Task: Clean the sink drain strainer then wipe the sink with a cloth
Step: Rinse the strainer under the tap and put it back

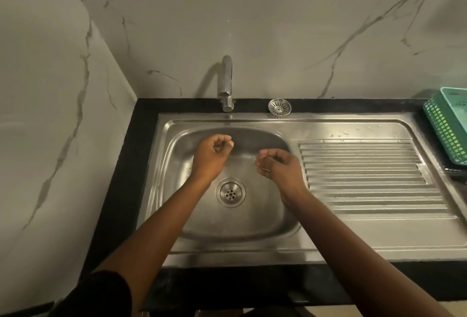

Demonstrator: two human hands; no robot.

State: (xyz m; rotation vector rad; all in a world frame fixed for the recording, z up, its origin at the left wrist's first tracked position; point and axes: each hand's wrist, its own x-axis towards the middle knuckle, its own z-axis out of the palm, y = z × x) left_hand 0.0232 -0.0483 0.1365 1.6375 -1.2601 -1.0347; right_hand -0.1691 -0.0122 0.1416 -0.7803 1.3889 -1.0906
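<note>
The round metal drain strainer (279, 107) lies on the black counter ledge behind the steel sink (177, 215), to the right of the tap (226, 84). The drain hole (230, 192) in the basin is uncovered. My left hand (211, 156) hovers over the basin's back left, fingers curled loosely with nothing in them. To its right, above the basin's right side, my right hand (279, 167) is curled the same way and holds nothing. No cloth is in view.
A ribbed draining board (366, 177) with water drops extends right of the basin. A green plastic basket (449, 127) stands at the far right on the black counter (121, 190). Marble walls close the back and left.
</note>
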